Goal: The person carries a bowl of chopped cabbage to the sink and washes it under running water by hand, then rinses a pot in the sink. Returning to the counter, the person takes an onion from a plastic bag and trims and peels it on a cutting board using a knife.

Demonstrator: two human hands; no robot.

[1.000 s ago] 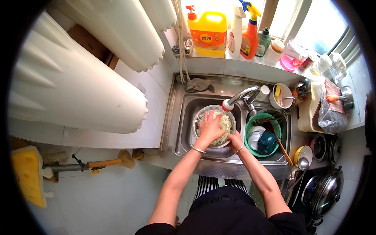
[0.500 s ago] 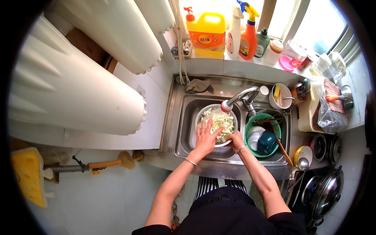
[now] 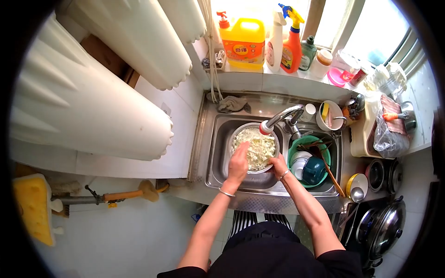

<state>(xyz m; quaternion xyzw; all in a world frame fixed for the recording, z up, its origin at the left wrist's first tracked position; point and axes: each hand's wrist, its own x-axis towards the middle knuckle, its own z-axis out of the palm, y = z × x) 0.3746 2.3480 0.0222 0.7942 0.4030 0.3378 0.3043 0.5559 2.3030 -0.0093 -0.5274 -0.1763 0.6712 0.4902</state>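
From where I stand, the round metal bowl (image 3: 278, 150) sits in the left sink basin (image 3: 215, 160), its mouth facing up. Being circular, it has no long axis that I can pick out. Inside is a loose heap of shredded pale vegetable (image 3: 259, 150), creamy white to yellow-green, the thin, ragged strips lying every which way.

The left hand (image 3: 238, 165) is over the bowl's left side, seen nearly edge-on and pointing away from the body. Its fingers are drawn together at the edge of the shreds; how far they curl I can't tell. The right hand (image 3: 279, 167) holds the rim at the near right, thumb side toward the food, the other fingertips hidden from me. Each wrist wears a smooth, silvery bangle.

A curved, shiny chrome faucet (image 3: 287, 111) reaches over the bowl's far side, ending in a red-and-white nozzle (image 3: 265, 127). The sink is brushed steel with a dimpled front edge. In its right basin, a green plastic tub (image 3: 293, 147) holds glossy white bowls (image 3: 299, 162), a rounded teal vessel (image 3: 314, 170) and a long, slim wooden utensil (image 3: 334, 180) slanting out over the side. A crumpled grey cloth (image 3: 232, 104) lies at the back left.
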